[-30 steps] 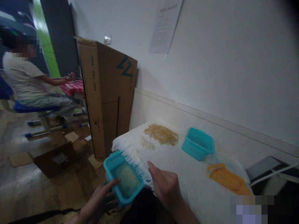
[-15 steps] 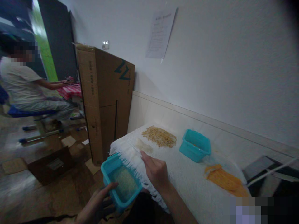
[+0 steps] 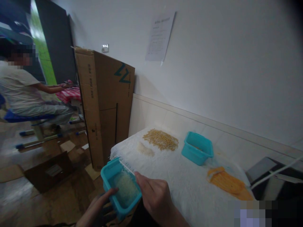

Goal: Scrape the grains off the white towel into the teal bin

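Observation:
My left hand (image 3: 100, 209) grips a teal plastic tub (image 3: 107, 173) from below and holds it just under the near edge of a white towel-covered table (image 3: 184, 186). White rice grains (image 3: 125, 187) lie inside the tub. My right hand (image 3: 153, 197) rests at the towel's fringed edge beside the tub, fingers curled together against the cloth. A small patch of rice (image 3: 145, 148) and a pile of yellow beans (image 3: 161, 139) lie farther back on the towel.
A second teal tub (image 3: 197, 152) stands mid-table, with an orange cloth (image 3: 228, 183) to its right. A tall cardboard box (image 3: 106, 101) leans at the table's far-left end. Another person (image 3: 26, 94) sits at the left. Cardboard scraps lie on the floor.
My right hand reached forward over the towel half a second ago and has drawn back to the near edge by the tub. The tub stays under the edge in my left hand.

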`<move>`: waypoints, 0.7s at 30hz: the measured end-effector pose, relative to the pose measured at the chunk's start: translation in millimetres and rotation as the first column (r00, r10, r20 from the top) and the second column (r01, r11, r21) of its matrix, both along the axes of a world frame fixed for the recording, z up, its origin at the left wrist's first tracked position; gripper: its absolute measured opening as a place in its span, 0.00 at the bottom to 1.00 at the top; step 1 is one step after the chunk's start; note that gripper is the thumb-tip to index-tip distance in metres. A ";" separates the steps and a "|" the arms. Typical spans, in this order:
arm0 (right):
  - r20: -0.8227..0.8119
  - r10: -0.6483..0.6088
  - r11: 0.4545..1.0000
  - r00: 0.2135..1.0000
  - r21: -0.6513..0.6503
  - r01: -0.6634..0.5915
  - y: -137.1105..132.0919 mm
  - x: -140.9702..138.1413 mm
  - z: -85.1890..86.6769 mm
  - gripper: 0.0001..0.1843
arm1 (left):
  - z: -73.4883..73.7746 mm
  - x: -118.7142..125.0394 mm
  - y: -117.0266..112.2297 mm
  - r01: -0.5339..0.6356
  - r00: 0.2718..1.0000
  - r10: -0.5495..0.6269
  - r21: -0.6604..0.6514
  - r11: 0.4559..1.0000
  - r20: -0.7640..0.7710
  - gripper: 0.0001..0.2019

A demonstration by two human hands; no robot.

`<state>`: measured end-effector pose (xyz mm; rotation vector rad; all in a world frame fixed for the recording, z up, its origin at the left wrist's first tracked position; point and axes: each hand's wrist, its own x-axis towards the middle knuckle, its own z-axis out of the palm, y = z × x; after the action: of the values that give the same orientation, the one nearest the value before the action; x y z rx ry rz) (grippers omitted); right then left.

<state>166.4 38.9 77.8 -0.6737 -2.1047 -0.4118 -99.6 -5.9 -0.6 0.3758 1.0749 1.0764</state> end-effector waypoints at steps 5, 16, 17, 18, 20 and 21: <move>-0.107 -0.036 0.999 0.994 0.023 0.039 23.5 10.2 7.4 0.18 | 3.6 13.8 6.7 -0.048 0.998 0.047 -0.030 0.998 -0.044 0.39; 0.056 -0.082 0.996 0.995 -0.033 0.084 42.5 -4.2 -17.1 0.22 | 12.2 20.8 11.9 -0.019 0.997 0.012 -0.110 0.994 -0.070 0.29; 0.060 -0.072 0.996 0.996 -0.044 0.075 39.0 -5.7 -17.4 0.22 | 9.3 16.7 9.7 -0.019 0.998 0.013 -0.100 0.995 -0.067 0.30; 0.062 -0.056 0.997 0.997 -0.053 0.059 35.4 -6.5 -17.0 0.21 | 7.2 12.3 6.9 -0.015 0.998 0.011 -0.062 0.998 -0.056 0.31; 0.059 -0.008 0.998 0.998 -0.068 0.012 28.3 -6.2 -14.6 0.21 | 6.6 4.2 0.8 -0.005 0.999 0.006 0.012 1.000 -0.033 0.32; 0.046 0.021 0.997 0.999 -0.073 -0.018 25.1 -5.1 -12.9 0.21 | 8.0 1.7 -1.7 -0.001 1.000 0.002 0.038 0.999 -0.025 0.32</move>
<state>161.4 64.0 64.9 -0.6910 -2.1779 -0.3447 -97.9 -7.6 7.4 0.4198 1.0781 1.0971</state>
